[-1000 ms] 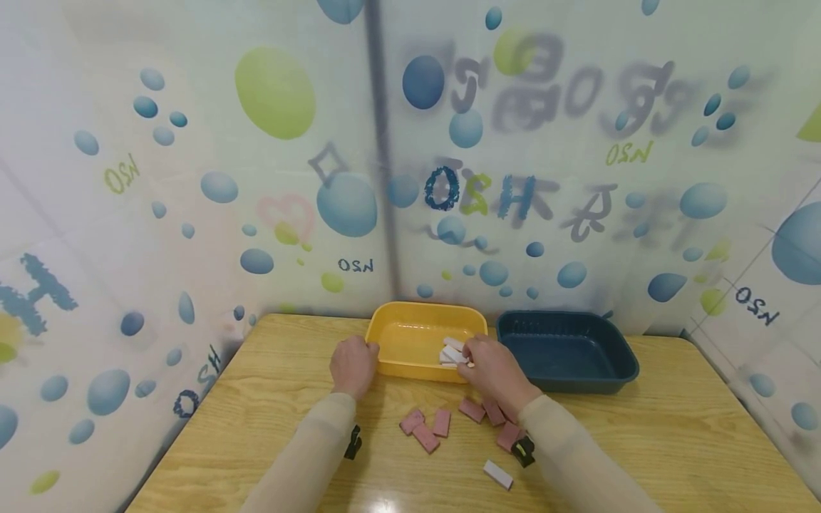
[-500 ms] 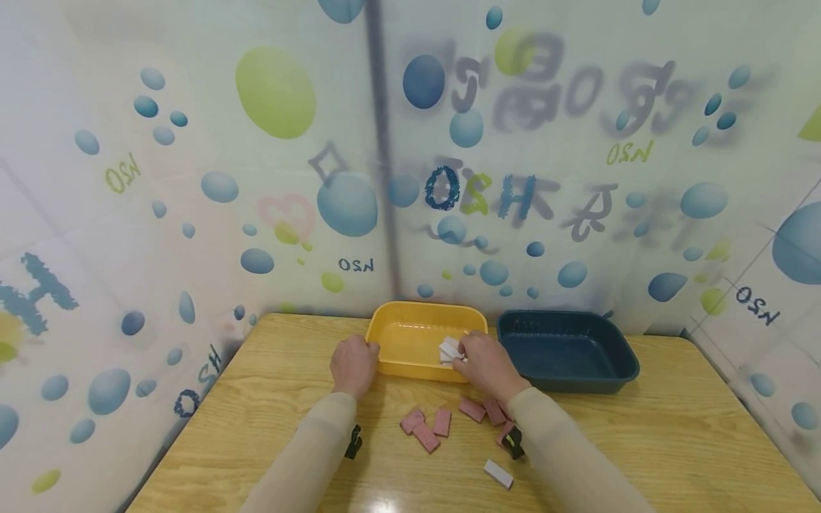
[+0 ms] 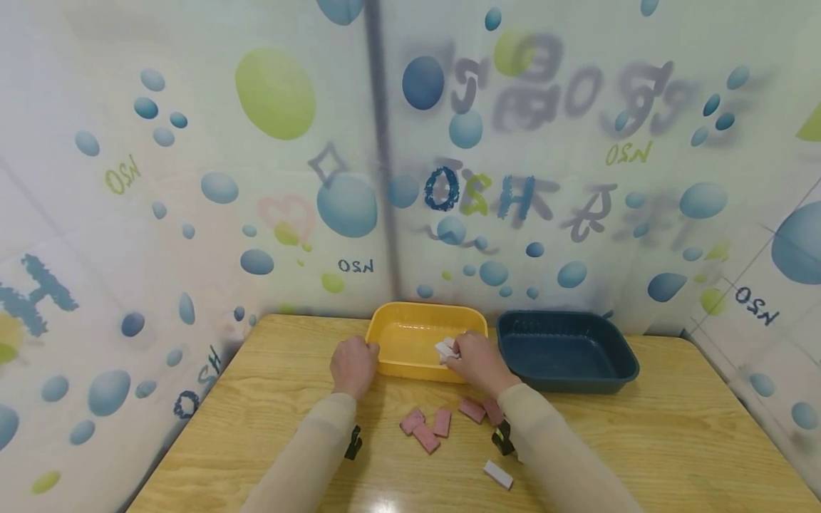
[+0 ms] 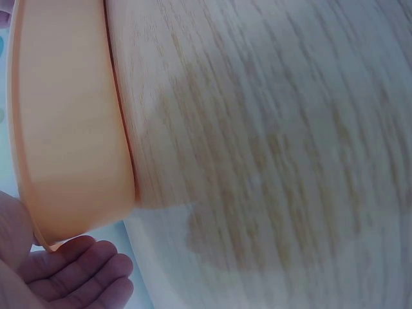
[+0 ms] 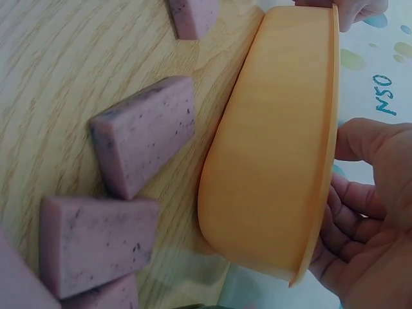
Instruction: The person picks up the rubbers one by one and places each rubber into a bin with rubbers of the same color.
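Note:
At the left end of the yellow plastic bin [image 3: 410, 370], my left hand [image 3: 354, 365] grips the rim. The left wrist view shows its fingers [image 4: 84, 273] beside the bin's orange-looking wall [image 4: 71, 129]. My right hand [image 3: 479, 362] reaches over the bin's right front rim and holds several small white blocks [image 3: 445, 350] just inside. In the right wrist view that hand [image 5: 380, 199] has curled fingers behind the rim, which hides the white blocks. Pink, dark-speckled rectangular blocks [image 3: 426, 437] lie on the table in front, with one white block [image 3: 498, 474] nearer me.
A dark blue bin [image 3: 567, 353] stands right of the yellow one. Both are on a wood-grain table [image 3: 308, 328] against a bubble-patterned curtain [image 3: 423, 142]. More pink blocks [image 5: 151, 135] lie close under my right wrist.
My right hand has shifted slightly left, and the white blocks at its fingers have moved left with it and turned. The left hand, both bins and the table blocks have stayed put.

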A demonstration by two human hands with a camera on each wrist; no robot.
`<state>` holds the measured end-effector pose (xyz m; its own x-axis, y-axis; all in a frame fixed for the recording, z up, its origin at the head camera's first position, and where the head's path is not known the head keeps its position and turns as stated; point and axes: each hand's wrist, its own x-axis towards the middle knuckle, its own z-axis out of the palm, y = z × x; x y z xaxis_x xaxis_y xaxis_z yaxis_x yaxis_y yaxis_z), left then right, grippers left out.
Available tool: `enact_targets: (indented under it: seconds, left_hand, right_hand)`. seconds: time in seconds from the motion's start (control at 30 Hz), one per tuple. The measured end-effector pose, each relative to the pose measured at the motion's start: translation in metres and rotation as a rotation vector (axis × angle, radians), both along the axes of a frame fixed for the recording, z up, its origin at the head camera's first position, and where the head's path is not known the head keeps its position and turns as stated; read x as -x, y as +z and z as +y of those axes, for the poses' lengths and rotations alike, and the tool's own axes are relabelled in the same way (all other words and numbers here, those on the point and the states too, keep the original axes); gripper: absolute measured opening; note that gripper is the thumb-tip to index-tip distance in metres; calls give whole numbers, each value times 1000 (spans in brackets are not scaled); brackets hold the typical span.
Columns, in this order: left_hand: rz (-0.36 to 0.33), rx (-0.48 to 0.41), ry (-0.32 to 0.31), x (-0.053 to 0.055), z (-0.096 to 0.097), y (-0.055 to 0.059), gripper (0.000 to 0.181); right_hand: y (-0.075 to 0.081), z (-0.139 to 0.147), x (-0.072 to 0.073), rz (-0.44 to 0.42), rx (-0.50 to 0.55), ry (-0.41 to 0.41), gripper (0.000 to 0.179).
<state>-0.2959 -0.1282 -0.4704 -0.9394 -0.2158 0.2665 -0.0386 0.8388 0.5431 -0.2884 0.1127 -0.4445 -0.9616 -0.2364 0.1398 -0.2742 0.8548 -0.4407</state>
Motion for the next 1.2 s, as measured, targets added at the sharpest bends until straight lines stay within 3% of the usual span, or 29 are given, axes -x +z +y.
enact_targets:
  seconds: [0.43, 0.73, 0.93, 1.2]
  left_hand:
    - [8, -9, 4, 1, 2, -2, 37]
    - [-7, 6, 7, 1, 0, 0, 38]
    - [-12, 4, 10, 2, -1, -1, 36]
    - [-12, 0, 11, 3, 0, -2, 36]
  right_hand:
    - [-1, -12, 10, -130, 63, -59, 22]
    - [-9, -22, 15, -136, 121, -68, 29]
    - [-8, -28, 18, -168, 121, -104, 29]
    - [-10, -35, 20, -151, 95, -115, 35]
